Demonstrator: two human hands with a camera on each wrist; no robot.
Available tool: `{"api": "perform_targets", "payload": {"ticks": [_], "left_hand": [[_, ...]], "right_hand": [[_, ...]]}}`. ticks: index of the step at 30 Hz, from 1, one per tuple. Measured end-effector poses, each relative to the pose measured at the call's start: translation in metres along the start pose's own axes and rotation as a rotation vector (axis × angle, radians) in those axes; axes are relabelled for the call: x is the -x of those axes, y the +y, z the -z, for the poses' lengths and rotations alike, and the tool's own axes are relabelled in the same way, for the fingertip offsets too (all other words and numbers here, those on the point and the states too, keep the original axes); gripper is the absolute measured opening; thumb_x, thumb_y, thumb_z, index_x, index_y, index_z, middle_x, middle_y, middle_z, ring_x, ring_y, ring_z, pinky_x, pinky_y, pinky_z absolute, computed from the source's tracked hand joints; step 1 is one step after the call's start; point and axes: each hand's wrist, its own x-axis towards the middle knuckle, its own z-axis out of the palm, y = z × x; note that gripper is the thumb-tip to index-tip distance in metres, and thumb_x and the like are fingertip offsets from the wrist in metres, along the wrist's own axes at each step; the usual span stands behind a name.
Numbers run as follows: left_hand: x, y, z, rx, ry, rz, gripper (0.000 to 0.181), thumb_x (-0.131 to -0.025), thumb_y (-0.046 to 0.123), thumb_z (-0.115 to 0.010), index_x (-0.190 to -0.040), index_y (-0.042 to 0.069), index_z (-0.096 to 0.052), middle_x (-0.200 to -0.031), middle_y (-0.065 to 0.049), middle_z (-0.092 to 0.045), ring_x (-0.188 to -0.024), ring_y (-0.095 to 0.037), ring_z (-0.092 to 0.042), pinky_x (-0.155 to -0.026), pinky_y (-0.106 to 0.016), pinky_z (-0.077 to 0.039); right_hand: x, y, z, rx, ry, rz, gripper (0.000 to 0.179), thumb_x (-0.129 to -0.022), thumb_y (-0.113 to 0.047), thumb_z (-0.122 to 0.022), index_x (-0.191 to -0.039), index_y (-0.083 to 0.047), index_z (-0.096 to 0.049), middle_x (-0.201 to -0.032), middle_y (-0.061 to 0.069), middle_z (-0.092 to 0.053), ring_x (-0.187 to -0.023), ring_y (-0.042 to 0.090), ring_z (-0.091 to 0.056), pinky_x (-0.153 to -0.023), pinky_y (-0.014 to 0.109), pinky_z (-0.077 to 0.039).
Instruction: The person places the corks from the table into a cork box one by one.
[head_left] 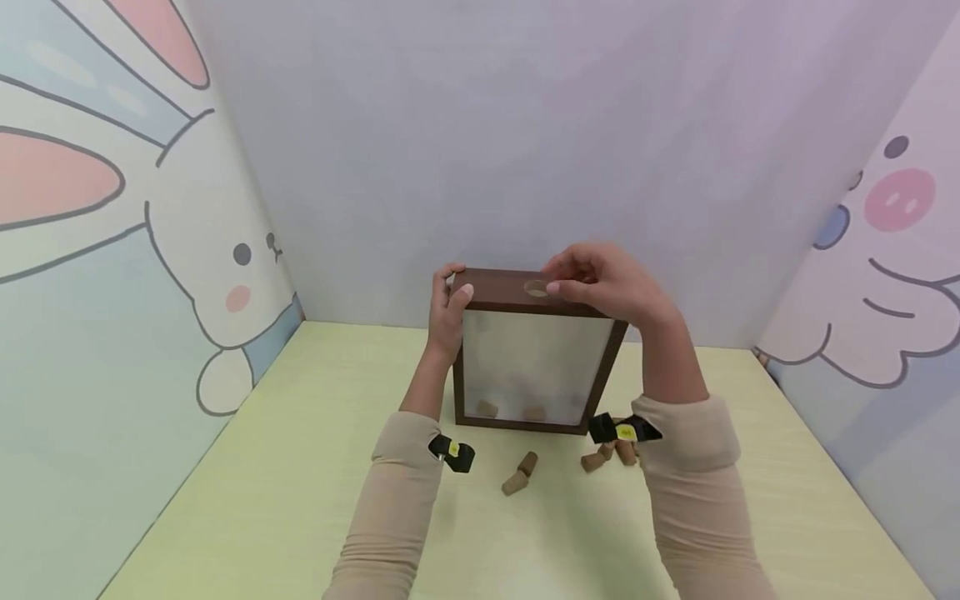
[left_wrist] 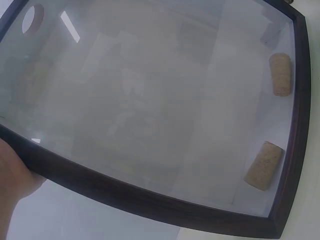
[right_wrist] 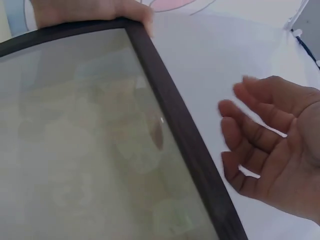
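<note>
A shadow box with a dark brown frame (head_left: 495, 287) and a clear front stands upright on the table, a round hole (head_left: 536, 288) in its top edge. Inside, at the bottom, lie two corks, one cork (left_wrist: 280, 75) near the middle and another cork (left_wrist: 264, 166) by the corner. My left hand (head_left: 446, 321) grips the box's upper left corner, thumb on the front edge. Over the top, just right of the hole, is my right hand (head_left: 611, 287). In the right wrist view its fingers (right_wrist: 250, 135) are loosely curled, apart from the frame, with nothing between them.
In front of the box, two loose corks (head_left: 516, 483) lie on the pale yellow-green table (head_left: 300, 500). Several more corks (head_left: 592, 462) lie at its right, partly hidden by my right wrist strap. A plain wall (head_left: 480, 150) rises close behind, with cartoon-printed walls on both sides.
</note>
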Motion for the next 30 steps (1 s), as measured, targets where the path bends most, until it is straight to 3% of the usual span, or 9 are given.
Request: {"api": "perform_targets", "payload": {"ticks": [3,6,12,17,19,22,27,30], "left_hand": [[0.0,0.0,0.0,-0.003,0.002,0.001,0.057,-0.085,0.022,-0.042,-0.129,-0.012,-0.03,-0.136,-0.023,-0.026,-0.092,-0.014,-0.033,-0.081,-0.034,-0.028],[0.0,-0.004,0.001,0.002,0.005,0.01,0.056,-0.085,0.022,-0.042,-0.129,-0.011,-0.03,-0.137,-0.022,-0.025,-0.093,-0.014,-0.033,-0.082,-0.034,-0.028],[-0.006,-0.029,0.006,0.013,0.015,0.019,0.056,-0.085,0.025,-0.045,-0.132,-0.004,-0.033,-0.138,-0.016,-0.027,-0.094,-0.016,-0.033,-0.082,-0.035,-0.028],[-0.006,-0.035,0.005,-0.007,0.034,0.006,0.06,-0.083,0.037,-0.047,-0.13,0.002,-0.036,-0.135,-0.008,-0.031,-0.093,-0.015,-0.034,-0.081,-0.035,-0.029],[-0.005,-0.03,0.004,-0.016,0.033,0.002,0.06,-0.083,0.037,-0.047,-0.13,0.001,-0.036,-0.133,-0.008,-0.032,-0.091,-0.015,-0.033,-0.08,-0.034,-0.028],[-0.005,-0.026,0.004,-0.021,0.04,0.002,0.06,-0.083,0.038,-0.047,-0.129,0.002,-0.037,-0.132,-0.009,-0.032,-0.089,-0.015,-0.033,-0.078,-0.034,-0.028],[-0.006,-0.032,0.002,-0.011,0.041,0.011,0.062,-0.082,0.041,-0.048,-0.129,0.003,-0.037,-0.136,-0.008,-0.03,-0.091,-0.015,-0.033,-0.079,-0.034,-0.028],[-0.006,-0.033,0.002,-0.005,0.029,0.023,0.061,-0.082,0.038,-0.047,-0.131,0.003,-0.036,-0.136,-0.009,-0.029,-0.089,-0.015,-0.032,-0.078,-0.033,-0.028]], "right_hand": [[0.012,0.0,-0.01,0.027,0.137,0.117,0.018,-0.086,-0.006,-0.065,-0.102,0.002,-0.066,-0.086,0.007,-0.064,-0.071,0.018,-0.058,-0.063,0.026,-0.046],[0.022,-0.008,-0.022,0.036,0.241,0.18,0.014,-0.083,0.003,-0.065,-0.097,0.007,-0.065,-0.084,0.011,-0.064,-0.07,0.016,-0.058,-0.063,0.022,-0.046],[0.041,-0.025,-0.043,0.044,0.379,0.169,0.016,-0.079,0.007,-0.066,-0.095,0.01,-0.064,-0.083,0.016,-0.064,-0.074,0.023,-0.058,-0.068,0.026,-0.045],[0.055,-0.021,-0.058,0.036,0.48,0.212,0.022,-0.076,0.01,-0.067,-0.097,0.009,-0.063,-0.091,0.019,-0.063,-0.085,0.029,-0.056,-0.078,0.031,-0.041],[0.06,-0.02,-0.063,0.016,0.489,0.241,0.025,-0.073,0.012,-0.067,-0.098,0.01,-0.062,-0.094,0.021,-0.062,-0.087,0.031,-0.055,-0.079,0.033,-0.041],[0.065,-0.007,-0.072,-0.037,0.463,0.213,0.03,-0.074,0.011,-0.068,-0.103,0.007,-0.062,-0.098,0.019,-0.062,-0.089,0.03,-0.055,-0.08,0.036,-0.041],[0.077,0.023,-0.087,-0.115,0.396,0.034,0.032,-0.078,0.004,-0.069,-0.109,0.001,-0.062,-0.104,0.012,-0.062,-0.094,0.026,-0.056,-0.082,0.04,-0.042],[0.085,0.022,-0.093,-0.15,0.368,-0.036,0.03,-0.079,0.006,-0.067,-0.108,0.006,-0.061,-0.103,0.017,-0.061,-0.093,0.033,-0.056,-0.081,0.047,-0.042]]}}
